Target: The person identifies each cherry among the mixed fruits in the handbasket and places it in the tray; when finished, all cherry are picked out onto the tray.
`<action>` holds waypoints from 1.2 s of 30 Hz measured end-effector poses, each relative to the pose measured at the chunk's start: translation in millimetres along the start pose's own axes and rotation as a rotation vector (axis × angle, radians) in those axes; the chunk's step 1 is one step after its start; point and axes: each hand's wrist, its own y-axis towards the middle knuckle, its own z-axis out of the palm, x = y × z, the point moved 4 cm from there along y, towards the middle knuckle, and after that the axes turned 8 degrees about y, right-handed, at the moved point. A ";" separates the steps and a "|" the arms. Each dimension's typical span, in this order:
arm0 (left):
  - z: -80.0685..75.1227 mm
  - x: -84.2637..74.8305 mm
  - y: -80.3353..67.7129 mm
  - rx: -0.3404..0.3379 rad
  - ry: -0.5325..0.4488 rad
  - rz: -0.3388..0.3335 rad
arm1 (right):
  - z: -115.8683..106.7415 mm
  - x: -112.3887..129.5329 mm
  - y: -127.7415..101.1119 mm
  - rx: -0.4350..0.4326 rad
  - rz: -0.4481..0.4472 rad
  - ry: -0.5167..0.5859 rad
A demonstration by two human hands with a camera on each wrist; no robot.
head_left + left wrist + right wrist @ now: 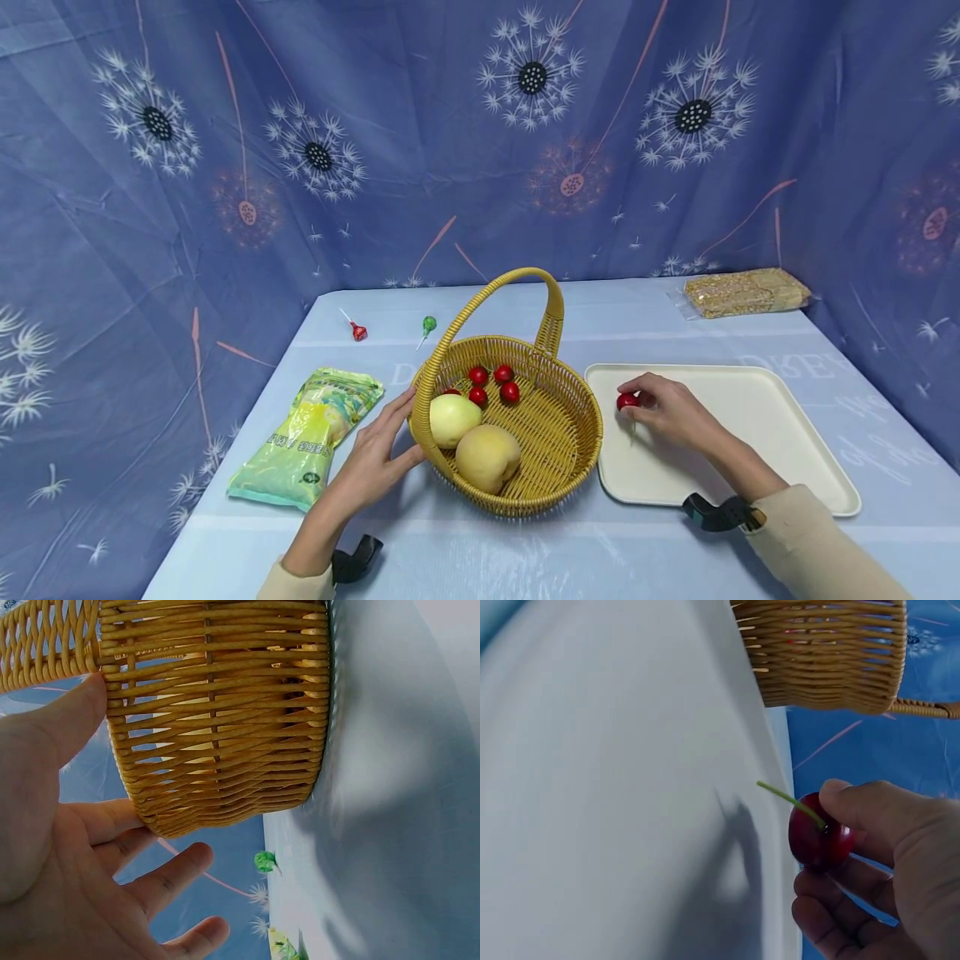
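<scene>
Two grips work here: the right hand pinches a glossy red cherry with green stem over the tray near its left edge, while the left hand, fingers straight, touches the basket wall.

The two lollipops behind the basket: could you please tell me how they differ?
The red lollipop has a red head and lies further left; the green lollipop has a green head and lies nearer the basket. The red lollipop's stick points up-left, the green lollipop's down-left. Both lie flat on the table, untouched, with thin white sticks.
</scene>
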 end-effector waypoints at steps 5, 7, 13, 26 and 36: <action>0.7 0.3 -0.1 0.007 -0.006 -0.002 | 4.1 -6.0 -0.1 0.028 0.023 -0.012; 0.7 0.2 -0.3 0.010 -0.011 -0.004 | 5.0 -7.4 -0.2 0.039 0.030 -0.015; 0.0 -0.3 -0.5 0.012 -0.017 -0.003 | 6.1 -7.9 -0.1 0.062 0.046 -0.023; 0.1 1.2 -0.1 0.006 -0.001 0.011 | -4.6 5.6 3.8 0.042 0.041 -0.046; 0.9 1.8 -0.7 0.005 -0.006 -0.004 | -16.1 45.2 13.7 -0.012 -0.074 -0.065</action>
